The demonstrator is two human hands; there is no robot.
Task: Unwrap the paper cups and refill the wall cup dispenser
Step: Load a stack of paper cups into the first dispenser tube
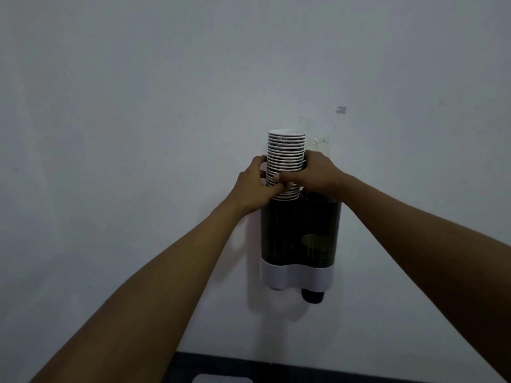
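Your two bare forearms filled the lower part of the view, rising from the bottom corners and converging on the wall cup dispenser [300, 233]. Your left hand [255, 186] was wrapped around the left side of the stack of paper cups [286, 158], thumb across the front of the rims. Your right hand [315, 172] was clamped on the same stack from the right, its fingers crossing the front and meeting the left thumb, so both hands were together on the cups.

The stack stood upright, its white rims ringed one above another. Its lower end sat at the open top of the dispenser's left tube, while most of the stack was above the tube and above your hands. How far it reached inside could not be told through the dark plastic.

The dispenser was fixed to the pale wall [138, 106], a dark translucent twin-tube body with a white band [296, 276] around its base. A dark cup bottom [312, 296] poked out below the right tube. A clear hook [318, 142] sat on the wall just behind the stack and your right hand, with a small grey mark [341, 110] above it. Along the bottom edge ran a dark surface [359, 369] with a pale object [222, 378] partly in view.
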